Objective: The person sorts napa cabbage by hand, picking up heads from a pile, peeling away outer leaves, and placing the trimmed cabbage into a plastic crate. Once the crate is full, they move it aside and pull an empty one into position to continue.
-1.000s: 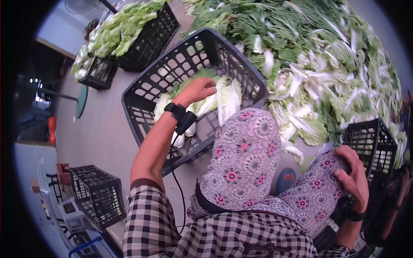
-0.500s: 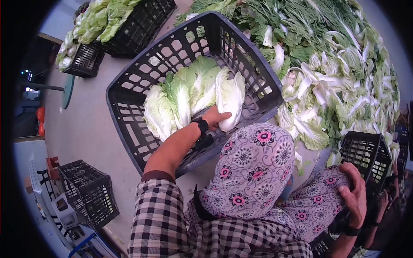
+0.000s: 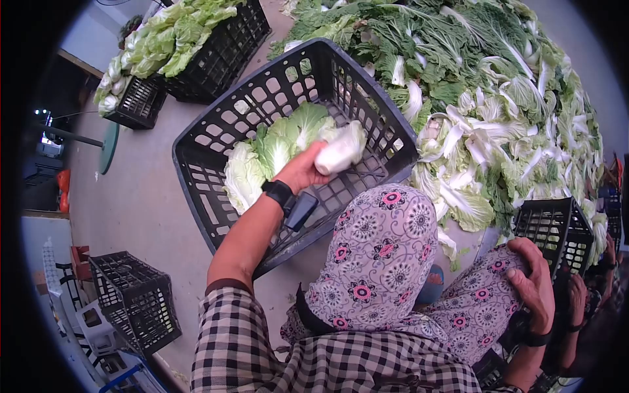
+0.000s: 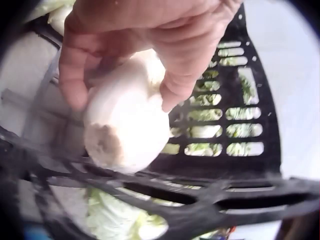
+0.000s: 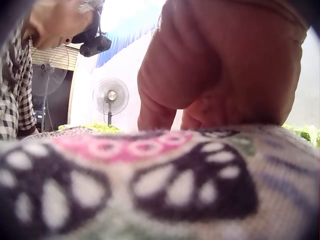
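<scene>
In the head view my left hand [image 3: 303, 169] grips a cabbage head [image 3: 341, 149] by its white base, blurred, over the bottom of a large black crate [image 3: 380, 93]. More cabbages [image 3: 278, 147] lie side by side to its left. From the left wrist view, the thumb and fingers of the left hand [image 4: 150, 45] hold the cabbage [image 4: 127, 120] from both sides, its cut base facing the camera. My right hand [image 3: 536, 285] rests on the patterned trouser knee [image 3: 481, 291]; in the right wrist view that hand [image 5: 220, 65] bends down over the cloth [image 5: 120, 185].
A big heap of cabbage leaves [image 3: 498, 118] lies beyond and right of the crate. Filled crates [image 3: 219, 62] stand at upper left, another black crate [image 3: 134, 301] at lower left. A smaller crate [image 3: 547, 226] is near the right knee. A fan [image 5: 111, 96] stands behind.
My left hand came down from above the cabbages, took hold of the rightmost one by its base, and has since moved it up and slightly left, tilting it. The right hand stays on the knee.
</scene>
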`<state>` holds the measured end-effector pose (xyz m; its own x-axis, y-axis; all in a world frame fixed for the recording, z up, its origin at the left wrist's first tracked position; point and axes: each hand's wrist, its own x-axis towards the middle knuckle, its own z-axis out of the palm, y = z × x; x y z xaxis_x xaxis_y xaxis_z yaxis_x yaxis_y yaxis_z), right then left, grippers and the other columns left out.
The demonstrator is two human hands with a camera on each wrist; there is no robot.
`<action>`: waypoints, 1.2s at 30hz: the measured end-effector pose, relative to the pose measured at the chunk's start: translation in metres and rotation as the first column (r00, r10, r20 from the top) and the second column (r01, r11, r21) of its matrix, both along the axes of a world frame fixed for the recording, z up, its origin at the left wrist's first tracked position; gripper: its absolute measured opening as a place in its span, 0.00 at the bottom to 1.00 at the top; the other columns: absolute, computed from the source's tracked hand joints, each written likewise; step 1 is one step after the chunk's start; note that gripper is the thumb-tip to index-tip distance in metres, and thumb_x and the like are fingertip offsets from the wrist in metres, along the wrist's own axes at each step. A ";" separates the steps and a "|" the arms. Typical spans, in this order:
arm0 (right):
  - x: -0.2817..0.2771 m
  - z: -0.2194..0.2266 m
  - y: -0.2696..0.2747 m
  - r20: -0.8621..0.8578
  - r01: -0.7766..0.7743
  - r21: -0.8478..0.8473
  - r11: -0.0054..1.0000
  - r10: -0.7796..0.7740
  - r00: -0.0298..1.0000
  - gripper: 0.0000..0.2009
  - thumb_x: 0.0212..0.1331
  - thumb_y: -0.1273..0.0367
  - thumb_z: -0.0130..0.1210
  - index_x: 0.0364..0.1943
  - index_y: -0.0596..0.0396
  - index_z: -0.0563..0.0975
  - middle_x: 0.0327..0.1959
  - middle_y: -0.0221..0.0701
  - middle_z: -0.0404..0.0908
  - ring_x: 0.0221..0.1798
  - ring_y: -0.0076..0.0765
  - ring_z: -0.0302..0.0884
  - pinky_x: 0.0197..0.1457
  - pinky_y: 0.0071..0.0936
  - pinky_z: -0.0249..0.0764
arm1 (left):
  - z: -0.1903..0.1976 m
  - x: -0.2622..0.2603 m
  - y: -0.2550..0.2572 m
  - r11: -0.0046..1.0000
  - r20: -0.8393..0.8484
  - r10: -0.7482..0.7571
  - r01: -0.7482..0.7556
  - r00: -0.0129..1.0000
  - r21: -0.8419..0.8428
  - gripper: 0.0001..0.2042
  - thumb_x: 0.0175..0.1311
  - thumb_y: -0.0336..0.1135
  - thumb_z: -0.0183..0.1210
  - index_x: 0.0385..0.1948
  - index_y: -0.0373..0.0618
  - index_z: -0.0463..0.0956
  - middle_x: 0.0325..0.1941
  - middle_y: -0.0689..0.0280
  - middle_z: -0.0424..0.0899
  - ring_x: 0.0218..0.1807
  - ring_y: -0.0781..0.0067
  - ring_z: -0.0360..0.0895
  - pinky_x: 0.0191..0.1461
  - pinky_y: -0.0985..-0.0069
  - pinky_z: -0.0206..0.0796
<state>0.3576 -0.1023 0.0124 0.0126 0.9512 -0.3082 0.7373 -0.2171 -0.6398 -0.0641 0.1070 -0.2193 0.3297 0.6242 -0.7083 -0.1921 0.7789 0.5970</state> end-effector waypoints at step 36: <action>0.008 0.002 -0.066 -0.397 0.051 0.466 0.883 0.157 0.904 0.29 0.42 0.73 0.60 0.55 0.58 0.68 0.44 0.43 0.78 0.45 0.38 0.78 0.49 0.28 0.74 | 0.299 0.202 -0.153 -0.166 -0.397 -0.069 0.382 0.915 0.909 0.32 0.43 0.43 0.68 0.52 0.41 0.68 0.56 0.59 0.72 0.53 0.67 0.71 0.52 0.73 0.64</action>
<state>0.3655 -0.1681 0.0142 -0.0703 0.9783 0.1949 0.3843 0.2069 -0.8997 0.1376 -0.0463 0.0794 0.6311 0.5705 0.5256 0.0445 -0.7031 0.7097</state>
